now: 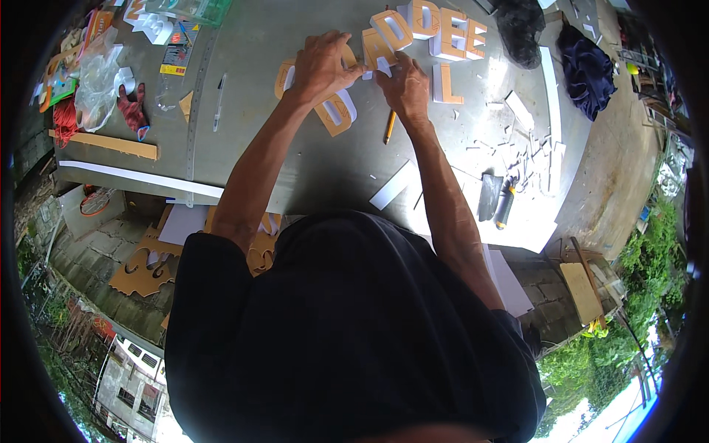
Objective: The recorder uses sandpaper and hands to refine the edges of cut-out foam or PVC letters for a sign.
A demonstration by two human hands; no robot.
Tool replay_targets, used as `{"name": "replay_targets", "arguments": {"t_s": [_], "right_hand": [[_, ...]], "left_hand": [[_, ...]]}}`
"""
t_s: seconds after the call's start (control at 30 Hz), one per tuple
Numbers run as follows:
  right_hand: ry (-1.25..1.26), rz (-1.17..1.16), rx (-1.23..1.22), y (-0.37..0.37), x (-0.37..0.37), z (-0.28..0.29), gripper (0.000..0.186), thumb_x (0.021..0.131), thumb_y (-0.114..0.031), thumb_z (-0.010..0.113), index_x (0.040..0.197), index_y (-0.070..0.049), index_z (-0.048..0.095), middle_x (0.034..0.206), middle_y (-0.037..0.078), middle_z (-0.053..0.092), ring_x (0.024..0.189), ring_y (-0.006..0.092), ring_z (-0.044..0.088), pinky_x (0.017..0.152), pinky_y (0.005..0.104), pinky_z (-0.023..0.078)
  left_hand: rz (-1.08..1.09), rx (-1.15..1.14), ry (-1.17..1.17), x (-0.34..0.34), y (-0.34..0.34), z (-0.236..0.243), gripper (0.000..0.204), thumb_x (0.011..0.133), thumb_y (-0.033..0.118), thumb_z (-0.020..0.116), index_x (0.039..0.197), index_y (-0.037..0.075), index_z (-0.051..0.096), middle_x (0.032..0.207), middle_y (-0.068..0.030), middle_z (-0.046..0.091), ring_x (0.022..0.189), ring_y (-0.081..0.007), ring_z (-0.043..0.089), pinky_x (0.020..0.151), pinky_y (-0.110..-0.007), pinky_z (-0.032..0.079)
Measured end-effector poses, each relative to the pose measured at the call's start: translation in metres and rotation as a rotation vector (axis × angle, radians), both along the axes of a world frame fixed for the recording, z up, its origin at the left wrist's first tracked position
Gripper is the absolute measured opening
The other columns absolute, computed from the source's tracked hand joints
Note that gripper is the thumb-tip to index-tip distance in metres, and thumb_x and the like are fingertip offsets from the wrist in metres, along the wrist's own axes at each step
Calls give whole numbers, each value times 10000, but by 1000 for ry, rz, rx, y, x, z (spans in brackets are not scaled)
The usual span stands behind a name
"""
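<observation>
Left hand (pixel 319 66), fingers curled, grips orange letter (pixel 336 111); right hand (pixel 405 87) pinches white strip (pixel 382 66). Pencil (pixel 389 127) at 6 o'clock of right hand.

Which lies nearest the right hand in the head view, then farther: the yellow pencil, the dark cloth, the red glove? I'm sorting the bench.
From the right hand:
1. Yellow pencil, just below it.
2. Dark cloth, far right.
3. Red glove, far left.
</observation>
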State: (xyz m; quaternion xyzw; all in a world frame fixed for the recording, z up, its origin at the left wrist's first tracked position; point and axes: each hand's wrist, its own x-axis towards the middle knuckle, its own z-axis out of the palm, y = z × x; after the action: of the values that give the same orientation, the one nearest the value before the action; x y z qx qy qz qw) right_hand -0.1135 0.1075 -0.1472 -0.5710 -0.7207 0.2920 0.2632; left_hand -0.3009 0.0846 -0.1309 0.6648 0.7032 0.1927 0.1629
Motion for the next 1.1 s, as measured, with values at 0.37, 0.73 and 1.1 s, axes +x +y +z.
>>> {"name": "replay_targets", "arguments": {"t_s": [0.37,0.73,1.1], "right_hand": [[40,-113,41,-52,34,11,254,876,-122,663,1077,32,648,851,164,647,720,267,686,637,370,566],[-30,-241,62,-72,56,14,247,877,-106,660,1086,25,642,885,164,655,697,262,678,627,375,557],[-154,-51,167,-181,70,7,256,788,-96,698,1027,-53,618,932,109,638,805,301,660,691,421,549]], "left_hand": [[-111,14,185,4,20,5,482,763,308,803,1165,68,690,1059,-76,722,1068,-294,591,955,-444,444],[-22,-153,295,57,46,-11,441,732,312,828,1035,26,685,937,-132,737,1063,-299,576,950,-435,388],[57,-189,284,72,45,-2,370,704,324,834,969,84,735,948,-109,740,1094,-326,557,951,-425,348]]}}
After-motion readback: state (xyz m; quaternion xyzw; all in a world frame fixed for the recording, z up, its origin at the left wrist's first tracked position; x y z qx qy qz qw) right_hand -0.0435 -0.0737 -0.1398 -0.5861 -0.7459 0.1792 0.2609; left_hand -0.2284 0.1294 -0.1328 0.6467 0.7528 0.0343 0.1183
